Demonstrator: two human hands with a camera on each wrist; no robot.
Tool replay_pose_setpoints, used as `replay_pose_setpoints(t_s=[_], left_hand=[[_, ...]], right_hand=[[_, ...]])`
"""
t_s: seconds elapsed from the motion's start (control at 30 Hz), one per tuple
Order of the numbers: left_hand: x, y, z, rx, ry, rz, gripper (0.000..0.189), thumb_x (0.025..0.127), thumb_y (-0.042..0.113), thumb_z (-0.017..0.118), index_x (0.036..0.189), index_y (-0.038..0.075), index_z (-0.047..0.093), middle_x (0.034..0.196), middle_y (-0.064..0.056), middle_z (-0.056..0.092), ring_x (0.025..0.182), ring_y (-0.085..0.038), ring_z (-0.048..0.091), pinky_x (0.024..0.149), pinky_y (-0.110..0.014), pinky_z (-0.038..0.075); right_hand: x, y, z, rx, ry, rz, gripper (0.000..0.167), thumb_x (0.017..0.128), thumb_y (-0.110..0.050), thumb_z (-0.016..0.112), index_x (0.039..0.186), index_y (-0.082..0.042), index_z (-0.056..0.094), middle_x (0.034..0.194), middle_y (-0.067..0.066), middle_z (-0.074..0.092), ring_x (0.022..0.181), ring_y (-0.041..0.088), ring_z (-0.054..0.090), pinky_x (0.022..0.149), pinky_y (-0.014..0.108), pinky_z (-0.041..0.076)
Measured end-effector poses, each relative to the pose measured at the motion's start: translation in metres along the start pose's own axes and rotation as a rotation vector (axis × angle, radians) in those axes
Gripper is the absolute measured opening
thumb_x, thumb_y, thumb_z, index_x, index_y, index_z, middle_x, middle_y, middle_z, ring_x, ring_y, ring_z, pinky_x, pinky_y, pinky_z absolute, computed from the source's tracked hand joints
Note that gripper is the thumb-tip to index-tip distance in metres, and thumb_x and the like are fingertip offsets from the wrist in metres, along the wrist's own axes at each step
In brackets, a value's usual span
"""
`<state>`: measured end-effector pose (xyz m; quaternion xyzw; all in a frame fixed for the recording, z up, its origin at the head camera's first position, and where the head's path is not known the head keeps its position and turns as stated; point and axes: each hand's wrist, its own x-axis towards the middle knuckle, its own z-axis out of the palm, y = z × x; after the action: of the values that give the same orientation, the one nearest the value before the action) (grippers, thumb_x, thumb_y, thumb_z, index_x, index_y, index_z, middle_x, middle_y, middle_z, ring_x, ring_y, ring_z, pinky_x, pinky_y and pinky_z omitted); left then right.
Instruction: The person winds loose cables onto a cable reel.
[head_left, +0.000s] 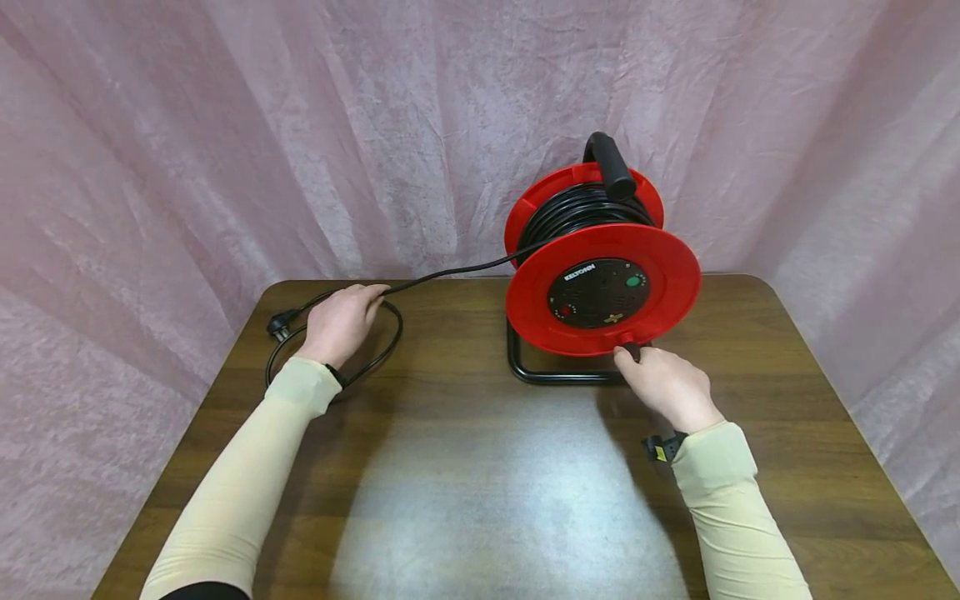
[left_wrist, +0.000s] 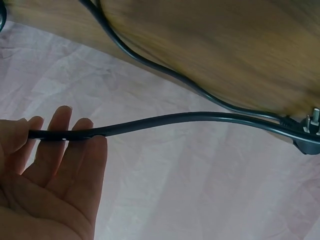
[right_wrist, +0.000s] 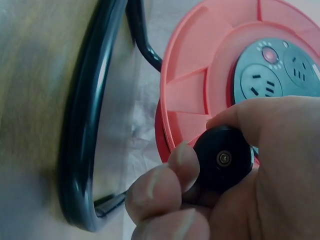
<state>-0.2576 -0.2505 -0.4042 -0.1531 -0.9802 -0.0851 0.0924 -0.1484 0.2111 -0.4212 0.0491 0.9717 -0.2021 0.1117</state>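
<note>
A red cable reel (head_left: 671, 275) wound with black cable stands at the back right of the table on a black tube frame (head_left: 562, 378). My right hand (head_left: 667, 387) grips the round black crank knob (right_wrist: 215, 142) low on its front disc, fingers and thumb curled about it. From the drum a stretch of black cable (left_wrist: 165, 120) runs left to my left hand (head_left: 342, 323), which holds it lightly between thumb and fingers. Beyond that hand the loose end loops over the table, with a black plug (head_left: 281, 323) at its tip.
The wooden table (head_left: 465, 467) has rounded back corners. A pink curtain (head_left: 375, 150) hangs right behind it and along both sides. On top of the reel is a black carrying handle (head_left: 611, 167), and its socket panel (head_left: 600, 292) faces forward.
</note>
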Motion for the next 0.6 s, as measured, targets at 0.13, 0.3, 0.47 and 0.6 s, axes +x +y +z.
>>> replay_pose_setpoints(t_s=[0.13,0.3,0.47,0.6], left_hand=[[0.0,0.002,0.0,-0.016,-0.012,0.004,0.036,0.108,0.027,0.056,0.142,0.019,0.063,0.116,-0.01,0.071,0.09,-0.029,0.069,0.065,-0.047,0.055],[-0.002,0.001,0.001,-0.064,-0.051,-0.013,0.037,0.109,0.029,0.054,0.143,0.019,0.062,0.133,-0.011,0.066,0.11,-0.033,0.066,0.078,-0.053,0.056],[-0.005,0.0,0.0,-0.102,-0.056,-0.026,0.036,0.109,0.029,0.054,0.143,0.019,0.062,0.137,-0.011,0.064,0.115,-0.033,0.065,0.082,-0.055,0.055],[-0.006,0.002,-0.002,-0.111,-0.05,-0.022,0.035,0.109,0.028,0.055,0.141,0.017,0.064,0.132,-0.01,0.066,0.11,-0.031,0.066,0.081,-0.053,0.055]], right_hand=[[0.0,-0.004,0.004,-0.017,0.014,-0.004,0.068,0.104,-0.053,0.026,0.114,-0.003,0.071,0.115,0.029,0.067,0.098,0.048,0.065,0.064,0.058,0.05],[-0.002,-0.009,0.008,-0.022,0.064,-0.023,0.062,0.105,-0.051,0.035,0.106,-0.002,0.072,0.11,0.029,0.068,0.093,0.049,0.066,0.062,0.057,0.051],[-0.002,-0.015,0.014,-0.037,0.108,-0.038,0.058,0.104,-0.05,0.042,0.096,-0.001,0.07,0.096,0.028,0.07,0.081,0.047,0.066,0.054,0.055,0.048],[-0.002,-0.021,0.02,-0.041,0.138,-0.052,0.056,0.104,-0.051,0.045,0.095,0.001,0.065,0.09,0.027,0.07,0.077,0.048,0.066,0.052,0.055,0.048]])
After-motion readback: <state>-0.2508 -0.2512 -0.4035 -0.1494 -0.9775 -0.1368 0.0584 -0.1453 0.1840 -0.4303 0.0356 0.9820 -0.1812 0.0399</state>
